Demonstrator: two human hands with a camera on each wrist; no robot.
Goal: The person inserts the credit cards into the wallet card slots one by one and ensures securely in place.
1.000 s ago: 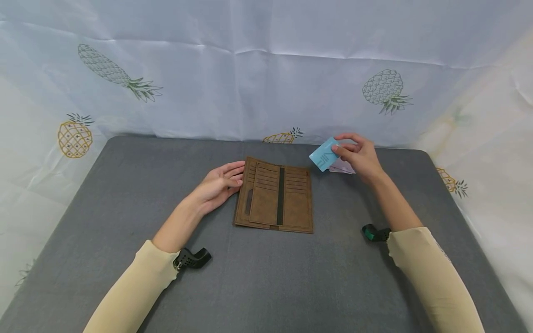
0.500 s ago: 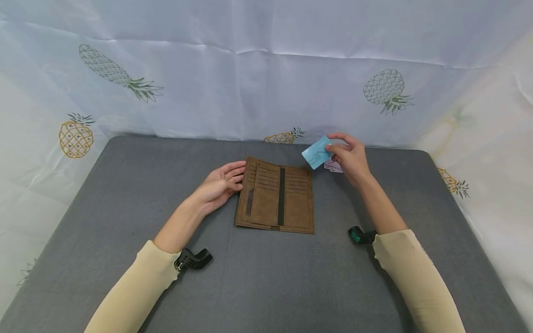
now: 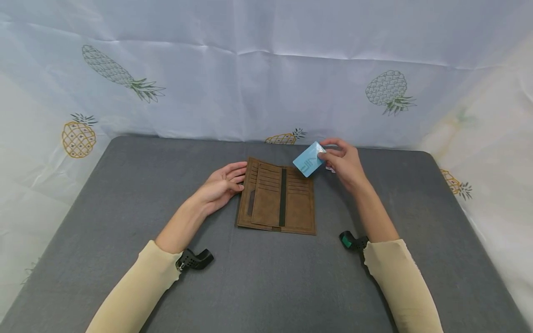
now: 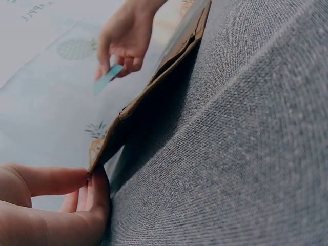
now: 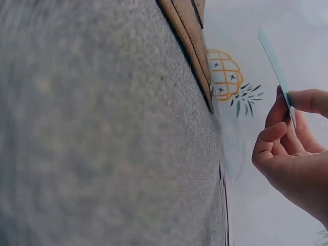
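A brown long wallet (image 3: 266, 203) lies spread open on the table, rows of card slots facing up and a dark strip down its fold. My left hand (image 3: 220, 187) pinches its left edge; in the left wrist view that edge of the wallet (image 4: 115, 123) is lifted off the cloth between thumb and fingers. Between thumb and fingers, my right hand (image 3: 344, 164) holds a light blue card (image 3: 307, 159) by one corner, over the wallet's upper right corner. The right wrist view shows the card (image 5: 272, 56) almost edge-on, above the table surface.
A small pale pinkish paper (image 3: 330, 169) lies on the table, mostly hidden behind the right hand. The grey tabletop (image 3: 266, 277) ends at a white pineapple-print curtain (image 3: 200, 92) at the back. Black wrist cameras sit on both forearms.
My right hand has carried the card leftward from beside the wallet to over its upper right corner, covering more of the pinkish paper. The left hand has stayed at the wallet's left edge.
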